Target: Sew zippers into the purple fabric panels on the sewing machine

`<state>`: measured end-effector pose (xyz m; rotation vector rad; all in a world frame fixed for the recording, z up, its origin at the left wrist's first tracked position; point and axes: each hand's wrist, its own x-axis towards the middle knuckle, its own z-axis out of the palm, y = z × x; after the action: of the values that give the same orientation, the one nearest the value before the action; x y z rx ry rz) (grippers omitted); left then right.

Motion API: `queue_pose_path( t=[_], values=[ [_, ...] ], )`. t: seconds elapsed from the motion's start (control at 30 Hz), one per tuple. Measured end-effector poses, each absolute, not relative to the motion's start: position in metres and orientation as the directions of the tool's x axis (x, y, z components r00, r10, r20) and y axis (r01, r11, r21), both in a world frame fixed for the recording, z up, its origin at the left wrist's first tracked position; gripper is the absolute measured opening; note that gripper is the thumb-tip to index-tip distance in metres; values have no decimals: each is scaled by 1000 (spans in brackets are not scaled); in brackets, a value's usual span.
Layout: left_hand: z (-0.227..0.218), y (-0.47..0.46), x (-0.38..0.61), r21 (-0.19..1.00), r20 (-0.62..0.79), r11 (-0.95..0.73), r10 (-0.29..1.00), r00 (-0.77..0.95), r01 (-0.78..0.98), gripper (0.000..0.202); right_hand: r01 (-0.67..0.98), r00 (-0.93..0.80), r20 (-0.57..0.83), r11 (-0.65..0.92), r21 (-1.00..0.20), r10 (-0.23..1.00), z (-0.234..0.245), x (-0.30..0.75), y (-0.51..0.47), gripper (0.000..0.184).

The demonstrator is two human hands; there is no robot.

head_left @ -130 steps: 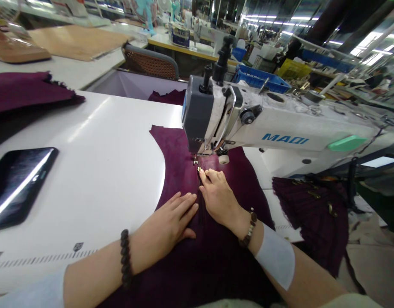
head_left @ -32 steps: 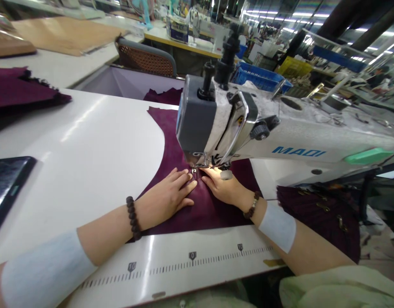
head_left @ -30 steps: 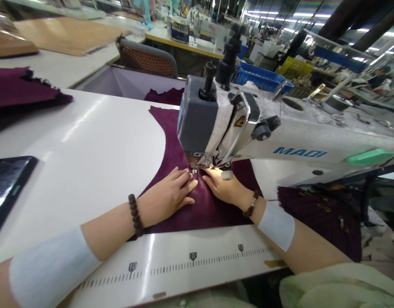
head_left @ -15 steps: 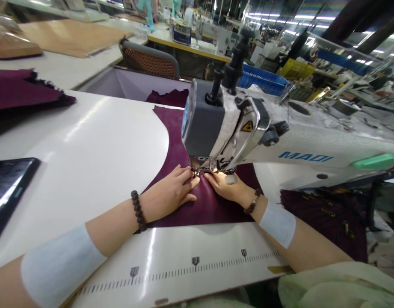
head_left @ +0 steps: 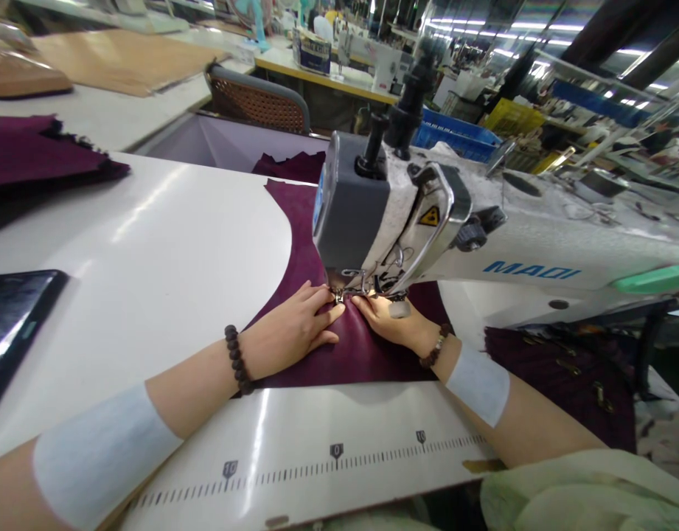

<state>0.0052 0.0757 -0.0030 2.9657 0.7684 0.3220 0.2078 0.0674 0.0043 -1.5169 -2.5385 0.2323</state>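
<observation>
A dark purple fabric piece (head_left: 353, 354) lies flat on the white table (head_left: 167, 243) under the head of a white sewing machine (head_left: 427, 221). My left hand (head_left: 292, 332) rests flat on the fabric, fingers stretched toward the presser foot (head_left: 339, 295). My right hand (head_left: 391, 324) lies flat on the fabric at the other side of the seam, its fingertips just under the needle area. A small metal zipper part shows between the two sets of fingertips. Both wrists wear bead bracelets.
A dark phone (head_left: 12, 324) lies at the table's left edge. More purple fabric is stacked at the far left (head_left: 40, 151) and hangs at the right (head_left: 554, 376). A ruler scale (head_left: 328, 453) runs along the table's front edge. A chair (head_left: 256, 103) and other workstations stand behind.
The fabric has fed away under the machine, so less of it lies in front. Both hands have moved forward with it, close to the presser foot.
</observation>
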Motion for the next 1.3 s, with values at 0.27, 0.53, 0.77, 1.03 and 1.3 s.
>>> queue_pose_path(
  t=[0.27, 0.53, 0.77, 1.03, 1.3],
  values=[
    [-5, 77, 4, 115, 209, -879, 478, 853, 464, 37, 872, -446, 22, 440, -215, 895, 5, 207, 67, 27],
    [-7, 81, 0, 131, 191, -886, 463, 865, 445, 37, 896, -439, -5, 438, -70, 898, 9, 210, 66, 31],
    [0, 101, -35, 155, 141, -858, 510, 848, 490, 33, 969, -246, 66, 247, -19, 967, 9, 196, -17, 50],
    [26, 65, -1, 134, 170, -824, 566, 807, 550, 29, 950, -299, -66, 290, -118, 952, 34, 181, -54, 43],
    [10, 52, 18, 75, 126, -765, 644, 755, 640, 67, 946, -273, -5, 268, -181, 962, 27, 183, 5, 43]
  ],
)
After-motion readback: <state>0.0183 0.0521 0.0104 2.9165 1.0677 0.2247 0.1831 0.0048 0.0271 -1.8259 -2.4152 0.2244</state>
